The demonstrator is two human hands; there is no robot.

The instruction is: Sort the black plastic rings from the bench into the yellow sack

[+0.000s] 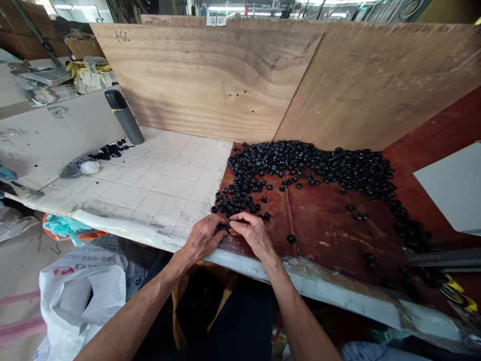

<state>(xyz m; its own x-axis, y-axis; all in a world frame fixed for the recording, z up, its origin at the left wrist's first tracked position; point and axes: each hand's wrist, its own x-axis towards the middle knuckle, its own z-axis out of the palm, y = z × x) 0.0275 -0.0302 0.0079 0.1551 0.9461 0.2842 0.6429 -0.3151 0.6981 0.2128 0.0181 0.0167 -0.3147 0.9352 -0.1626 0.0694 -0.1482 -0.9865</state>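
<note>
Both my hands meet near the table's front edge, where the white surface joins the reddish-brown board (319, 220). Curled fingers of my left hand (204, 236) close around a small black plastic part (223, 228), partly hidden by them. My right hand (252, 231) pinches with thumb and forefinger right beside that part; what lies between these fingertips is too small to make out. Just beyond the hands, loose black parts (235, 200) run up into a large heap (285, 155) against the plywood. A single black part (291, 239) lies right of my right hand.
Plywood panels (210, 80) wall off the back. On the white surface (165, 185) stand a grey bottle (130, 123) and a plastic bag (77, 167) by some black pieces (112, 149). Yellow-handled scissors (456, 293) lie far right. A white sack (82, 291) sits below left.
</note>
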